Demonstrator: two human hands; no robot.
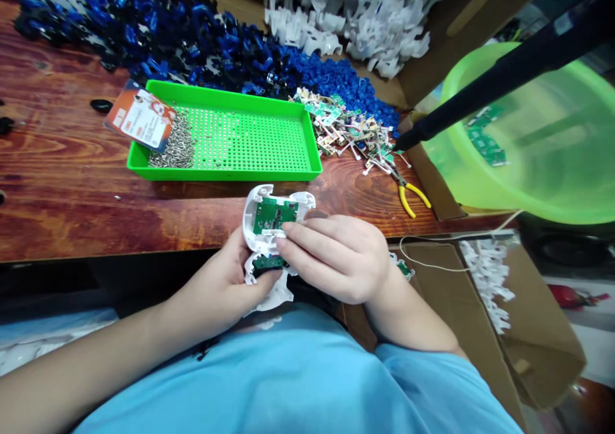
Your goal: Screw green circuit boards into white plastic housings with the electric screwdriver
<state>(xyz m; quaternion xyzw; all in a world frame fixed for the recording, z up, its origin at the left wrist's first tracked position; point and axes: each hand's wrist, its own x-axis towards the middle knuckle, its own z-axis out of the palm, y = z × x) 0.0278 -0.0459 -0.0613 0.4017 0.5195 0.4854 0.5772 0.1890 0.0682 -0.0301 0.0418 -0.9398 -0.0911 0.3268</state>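
A white plastic housing (248, 219), shaped like a game controller shell, is held just off the table's front edge. A green circuit board (275, 215) lies in its upper part. My left hand (235, 277) is closed around the housing's left side, its thumb across the lower part by a second green board (267, 262). My right hand (343, 255) comes from the right with its fingers together. Its fingertips touch the lower right of the upper board, close to a white strip (271, 233). The right thumb is hidden, and so is whatever it may pinch.
Beyond the hands stands a green tray (230, 175) with screws (177, 143) and a printed card (140, 115). Behind it lie blue-black parts (192, 43). Wired boards (348, 123) and yellow-handled pliers (408, 196) lie right of it, near a green basin (528, 184) and dark pole (494, 69).
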